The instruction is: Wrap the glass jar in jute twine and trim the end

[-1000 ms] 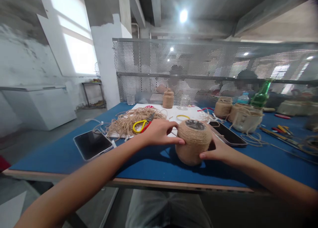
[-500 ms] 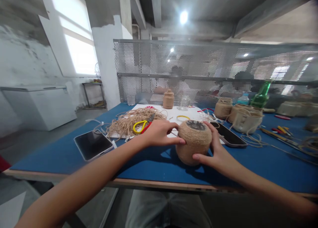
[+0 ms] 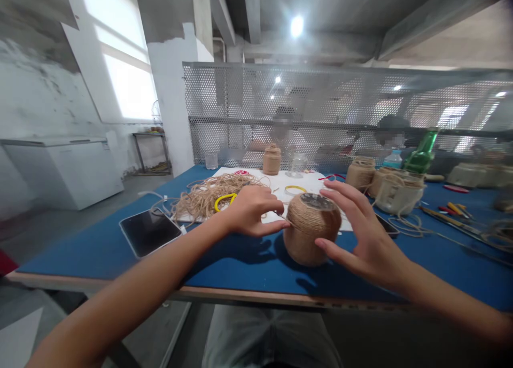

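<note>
A glass jar wrapped in jute twine (image 3: 310,234) stands upside down on the blue table, its dark glass base facing up. Twine covers its side almost up to that base. My left hand (image 3: 256,210) pinches the twine's loose end close to the jar's left side. Around the jar's right side my right hand (image 3: 364,240) is spread, thumb near the front and fingers raised above; whether the thumb touches cannot be made out. Behind my left hand lie a heap of loose twine (image 3: 208,194) and yellow-handled scissors (image 3: 224,200), partly hidden.
A phone (image 3: 148,232) lies at left, another phone (image 3: 388,226) behind my right hand. Twine-wrapped jars (image 3: 360,173), a green bottle (image 3: 420,154) and tools (image 3: 452,213) are at right. A mesh partition (image 3: 240,106) closes the back, with people beyond it.
My right hand has opened and drawn off the jar to the right, fingers lifting. My left hand has shifted slightly left from the jar, still pinching the twine.
</note>
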`<move>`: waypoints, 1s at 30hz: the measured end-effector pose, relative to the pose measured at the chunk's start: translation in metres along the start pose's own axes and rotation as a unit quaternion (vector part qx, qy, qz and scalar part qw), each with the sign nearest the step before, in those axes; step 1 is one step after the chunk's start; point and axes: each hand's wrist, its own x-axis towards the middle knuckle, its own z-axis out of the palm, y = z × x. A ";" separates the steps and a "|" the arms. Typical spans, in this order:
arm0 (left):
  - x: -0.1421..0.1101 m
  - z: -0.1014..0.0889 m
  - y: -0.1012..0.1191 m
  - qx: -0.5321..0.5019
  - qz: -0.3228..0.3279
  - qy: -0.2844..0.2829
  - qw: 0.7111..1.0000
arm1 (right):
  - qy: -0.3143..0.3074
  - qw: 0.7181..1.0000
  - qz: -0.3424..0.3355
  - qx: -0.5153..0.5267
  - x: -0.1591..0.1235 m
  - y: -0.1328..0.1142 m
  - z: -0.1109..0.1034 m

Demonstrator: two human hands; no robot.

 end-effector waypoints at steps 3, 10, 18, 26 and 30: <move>-0.001 0.000 -0.003 0.037 0.026 0.013 0.999 | -0.014 0.995 -0.075 -0.060 0.009 -0.008 -0.001; -0.004 -0.004 -0.005 0.100 0.063 0.032 0.993 | -0.034 0.994 -0.088 -0.055 0.015 -0.013 0.008; -0.003 -0.010 -0.004 0.190 0.120 0.059 0.973 | -0.020 0.991 -0.108 -0.070 0.015 -0.012 0.008; -0.001 -0.007 -0.006 0.192 0.115 0.029 0.974 | -0.001 0.994 -0.096 -0.048 0.012 -0.012 0.010; 0.000 -0.001 -0.006 0.139 0.079 -0.011 0.987 | 0.005 0.996 -0.089 -0.033 0.012 -0.013 0.010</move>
